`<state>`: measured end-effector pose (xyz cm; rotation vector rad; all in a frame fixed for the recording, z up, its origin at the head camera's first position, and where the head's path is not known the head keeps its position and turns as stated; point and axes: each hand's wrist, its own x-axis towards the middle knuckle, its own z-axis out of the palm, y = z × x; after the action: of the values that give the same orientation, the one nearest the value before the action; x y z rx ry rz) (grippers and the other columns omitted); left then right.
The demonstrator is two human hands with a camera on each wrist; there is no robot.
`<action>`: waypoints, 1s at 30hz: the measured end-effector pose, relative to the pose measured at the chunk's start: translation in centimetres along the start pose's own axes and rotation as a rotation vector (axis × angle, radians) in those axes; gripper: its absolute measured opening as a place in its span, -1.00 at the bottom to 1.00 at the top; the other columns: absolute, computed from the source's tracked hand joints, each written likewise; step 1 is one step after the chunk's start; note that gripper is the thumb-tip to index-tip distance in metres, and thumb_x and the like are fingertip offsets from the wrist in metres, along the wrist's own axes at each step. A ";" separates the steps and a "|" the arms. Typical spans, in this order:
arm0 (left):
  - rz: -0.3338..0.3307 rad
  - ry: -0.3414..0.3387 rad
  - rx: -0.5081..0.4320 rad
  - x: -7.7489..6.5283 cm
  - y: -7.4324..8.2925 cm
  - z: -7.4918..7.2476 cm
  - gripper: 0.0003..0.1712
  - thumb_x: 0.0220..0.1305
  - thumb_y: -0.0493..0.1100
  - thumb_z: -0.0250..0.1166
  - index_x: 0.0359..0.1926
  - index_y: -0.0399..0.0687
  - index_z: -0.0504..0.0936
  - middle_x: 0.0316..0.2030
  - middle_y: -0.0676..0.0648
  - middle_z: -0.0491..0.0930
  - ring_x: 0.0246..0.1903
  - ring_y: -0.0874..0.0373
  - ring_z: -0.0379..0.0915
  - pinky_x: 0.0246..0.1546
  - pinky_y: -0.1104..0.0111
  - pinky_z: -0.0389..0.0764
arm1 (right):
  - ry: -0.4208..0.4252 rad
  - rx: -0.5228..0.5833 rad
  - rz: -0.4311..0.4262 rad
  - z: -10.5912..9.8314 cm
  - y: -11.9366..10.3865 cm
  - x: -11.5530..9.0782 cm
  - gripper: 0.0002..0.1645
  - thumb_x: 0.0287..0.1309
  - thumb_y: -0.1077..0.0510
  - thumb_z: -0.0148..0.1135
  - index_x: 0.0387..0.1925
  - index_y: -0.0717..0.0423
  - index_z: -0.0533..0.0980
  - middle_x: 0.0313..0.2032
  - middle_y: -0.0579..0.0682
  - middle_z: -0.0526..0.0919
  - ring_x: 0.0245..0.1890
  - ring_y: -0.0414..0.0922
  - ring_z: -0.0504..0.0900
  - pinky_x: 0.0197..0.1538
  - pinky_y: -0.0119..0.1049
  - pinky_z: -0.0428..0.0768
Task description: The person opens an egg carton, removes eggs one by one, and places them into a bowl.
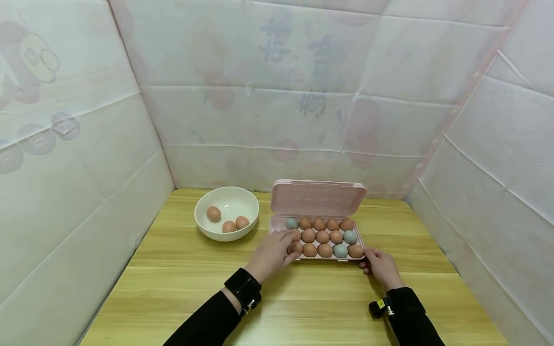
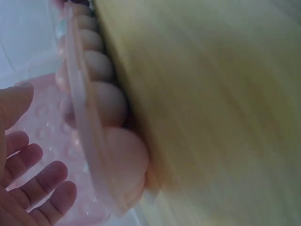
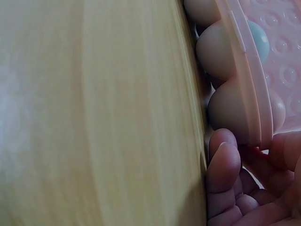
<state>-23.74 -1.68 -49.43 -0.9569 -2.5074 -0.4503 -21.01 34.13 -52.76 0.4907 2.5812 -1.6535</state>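
A pink plastic egg carton (image 1: 318,199) lies with its lid raised at the back. Brown eggs (image 1: 322,236) and a few pale blue-green eggs (image 1: 350,237) sit in its rows. At the back left corner of the carton a bare cell shows. My left hand (image 1: 271,252) is over the carton's left end, covering some cells. In the left wrist view its fingers (image 2: 51,176) are spread and loosely bent, holding nothing. My right hand (image 1: 381,266) pinches the carton's front right corner, with fingertips (image 3: 224,165) curled at the rim in the right wrist view.
A white bowl (image 1: 233,199) with three brown eggs (image 1: 214,214) stands left of the carton. Both rest on a wooden table (image 1: 303,302). Pale printed sheets (image 1: 259,120) enclose the back and both sides.
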 end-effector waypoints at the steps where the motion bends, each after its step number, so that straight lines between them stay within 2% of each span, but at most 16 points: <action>1: 0.002 -0.005 0.015 0.0 0.2 0.3 -0.37 0.36 0.11 0.50 0.32 -0.07 0.63 0.28 -0.07 0.68 0.22 0.01 0.66 0.28 0.16 0.66 | 0.000 -0.004 -0.001 0.0 0.0 0.0 -0.44 0.68 -0.09 0.00 0.10 0.35 0.62 -0.42 -0.04 0.75 -0.41 -0.21 0.69 -0.29 -0.37 0.68; 5: 0.011 -0.017 0.085 0.0 0.6 1.2 -0.33 0.35 0.18 0.47 0.34 -0.05 0.63 0.29 -0.02 0.67 0.13 0.02 0.65 0.23 0.17 0.65 | -0.002 -0.014 -0.004 0.1 -0.1 0.0 -0.42 0.68 -0.10 -0.01 0.12 0.35 0.61 -0.41 -0.03 0.75 -0.41 -0.20 0.69 -0.28 -0.37 0.68; 10: 0.023 -0.011 0.116 -0.2 0.7 2.4 -0.40 0.32 0.19 0.50 0.26 0.04 0.67 0.16 0.03 0.69 -0.12 0.09 0.64 -0.11 0.26 0.69 | -0.009 -0.021 -0.003 0.0 0.0 0.0 -0.39 0.69 -0.13 -0.03 0.16 0.36 0.59 -0.39 -0.02 0.75 -0.40 -0.20 0.69 -0.27 -0.37 0.68; 13: 0.016 -0.018 0.088 -0.1 0.8 2.9 -0.48 0.31 0.15 0.52 0.17 0.06 0.67 0.05 0.04 0.66 -0.24 0.12 0.62 -0.23 0.28 0.67 | -0.009 -0.026 -0.006 -0.1 -0.1 -0.1 -0.39 0.69 -0.12 -0.04 0.19 0.37 0.57 -0.38 -0.01 0.76 -0.39 -0.20 0.69 -0.26 -0.37 0.68; 16: 0.000 -0.037 0.050 0.1 0.9 3.0 -0.56 0.33 0.11 0.52 0.11 0.06 0.66 0.00 0.05 0.61 -0.27 0.15 0.59 -0.23 0.30 0.67 | -0.003 -0.032 -0.002 -0.1 -0.1 -0.3 -0.39 0.69 -0.11 -0.04 0.20 0.38 0.57 -0.38 -0.01 0.76 -0.40 -0.20 0.69 -0.27 -0.37 0.68; 22: -0.027 -0.081 -0.009 0.6 1.1 2.8 -0.68 0.40 0.07 0.47 0.01 0.02 0.69 0.00 0.02 0.58 -0.26 0.19 0.58 -0.19 0.33 0.67 | 0.000 -0.023 0.007 -0.1 0.2 -0.2 -0.41 0.69 -0.10 -0.03 0.18 0.37 0.58 -0.39 -0.02 0.76 -0.41 -0.21 0.69 -0.27 -0.38 0.68; 25: -0.062 -0.097 -0.015 0.8 1.2 2.7 -0.70 0.46 0.09 0.42 -0.02 0.01 0.69 -0.04 0.00 0.58 -0.29 0.17 0.59 -0.22 0.32 0.68 | 0.000 -0.017 0.002 0.0 0.2 -0.2 -0.42 0.69 -0.09 -0.02 0.18 0.37 0.58 -0.40 -0.03 0.75 -0.42 -0.21 0.69 -0.27 -0.38 0.68; 30: -0.148 -0.112 -0.049 1.2 1.1 2.7 -0.68 0.47 0.09 0.40 0.03 0.00 0.67 -0.13 0.01 0.62 -0.29 0.15 0.65 -0.24 0.30 0.70 | -0.001 -0.013 -0.004 0.0 0.0 -0.2 -0.43 0.69 -0.07 -0.03 0.18 0.39 0.57 -0.42 -0.04 0.75 -0.42 -0.22 0.69 -0.27 -0.39 0.68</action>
<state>-24.54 0.96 -51.03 -0.8394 -2.6922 -0.5194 -20.83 34.07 -52.76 0.4842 2.5927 -1.6365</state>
